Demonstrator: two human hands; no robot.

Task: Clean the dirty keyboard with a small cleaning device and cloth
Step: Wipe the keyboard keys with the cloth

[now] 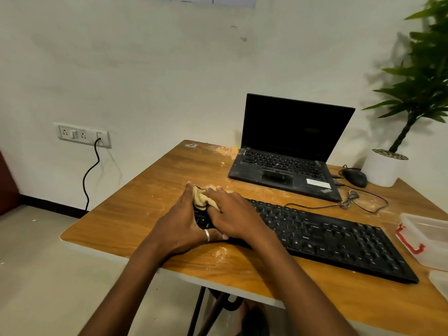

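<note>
My right hand [234, 215] had the tan cloth [202, 197] bunched under curled fingers, pressed onto the left end of the black keyboard [339, 241] — my left hand [180, 226] lay against that same end, fingers fairly straight, thumb along the front edge. The wooden table [135, 214] was dusty, with a white wall and a socket [82, 135] behind it. The laptop [291, 151] sat further back, mouse [355, 178] and potted plant [384, 169] off to the right — and a plastic box [434, 258] near the keyboard's right end.
</note>
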